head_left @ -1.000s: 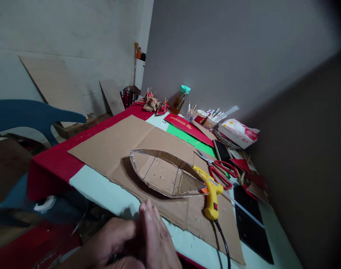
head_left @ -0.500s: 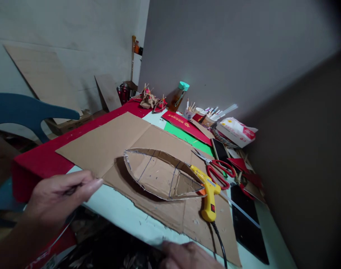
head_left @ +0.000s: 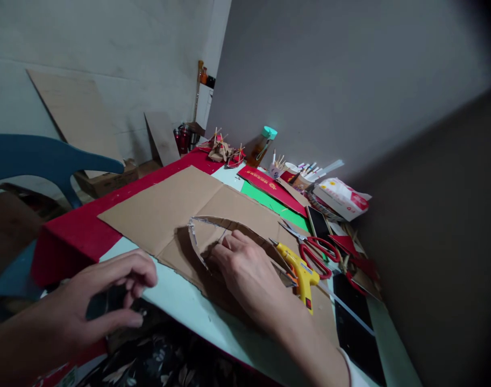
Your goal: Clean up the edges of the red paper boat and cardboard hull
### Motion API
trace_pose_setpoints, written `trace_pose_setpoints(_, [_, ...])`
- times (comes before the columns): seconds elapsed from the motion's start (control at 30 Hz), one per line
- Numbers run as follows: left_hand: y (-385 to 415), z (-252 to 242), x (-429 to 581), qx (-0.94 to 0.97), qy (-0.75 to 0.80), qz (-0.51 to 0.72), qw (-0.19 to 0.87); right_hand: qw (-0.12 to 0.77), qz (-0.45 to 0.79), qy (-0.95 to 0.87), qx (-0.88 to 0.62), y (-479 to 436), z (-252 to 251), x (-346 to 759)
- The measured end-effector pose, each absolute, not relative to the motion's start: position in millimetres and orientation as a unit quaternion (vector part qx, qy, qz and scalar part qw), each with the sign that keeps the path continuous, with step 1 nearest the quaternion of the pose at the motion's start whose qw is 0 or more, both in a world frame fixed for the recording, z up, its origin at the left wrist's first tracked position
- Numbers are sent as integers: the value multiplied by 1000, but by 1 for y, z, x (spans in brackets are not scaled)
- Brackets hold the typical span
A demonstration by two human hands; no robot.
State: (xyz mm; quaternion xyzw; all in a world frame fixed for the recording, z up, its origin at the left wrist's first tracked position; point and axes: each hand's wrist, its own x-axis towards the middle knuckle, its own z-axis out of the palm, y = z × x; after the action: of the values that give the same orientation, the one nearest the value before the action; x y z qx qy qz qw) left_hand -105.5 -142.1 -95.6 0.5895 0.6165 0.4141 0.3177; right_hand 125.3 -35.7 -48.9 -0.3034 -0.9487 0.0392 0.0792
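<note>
My right hand [head_left: 245,271] lies with its fingers flat inside a boat-shaped cardboard hull [head_left: 203,236], pressing on its floor. The hull rests on a large flat cardboard sheet [head_left: 160,209] on the table. Just right of that hand lies a yellow hot glue gun [head_left: 304,271], its black cord trailing towards me. My left hand [head_left: 108,295] hovers at the table's near left edge with loosely curled fingers kept apart from the thumb. I see nothing clear held in it.
Red-handled scissors [head_left: 320,250], a phone [head_left: 318,220] and a black slab [head_left: 354,328] lie to the right. Green paper [head_left: 269,201], a red packet, cups of sticks, a capped bottle [head_left: 261,145] and small boat models [head_left: 223,150] crowd the back. A blue chair [head_left: 39,158] stands left.
My right hand rose from the bottom edge and settled inside the cardboard hull. My left hand loosened from a pinch and sank slightly towards the table's edge.
</note>
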Motion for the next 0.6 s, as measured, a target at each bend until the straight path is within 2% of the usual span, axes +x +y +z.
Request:
trace_pose_setpoints(0.1, [-131,-94,-103,500,614,444,420,118,32,-923,-364,-46,-59,124])
trace_pose_setpoints(0.17, [-119,-90,-96,489,600,446,450,147,36,-906,-395,-56,-63,121])
trace_pose_setpoints(0.4, [-77,-77,-64,589,565,400,418,294,116,-866,-388,-84,-59,105])
trace_pose_setpoints(0.6, [-61,-79,-47,639,564,374,366,387,209,-820,-367,-115,-33,111])
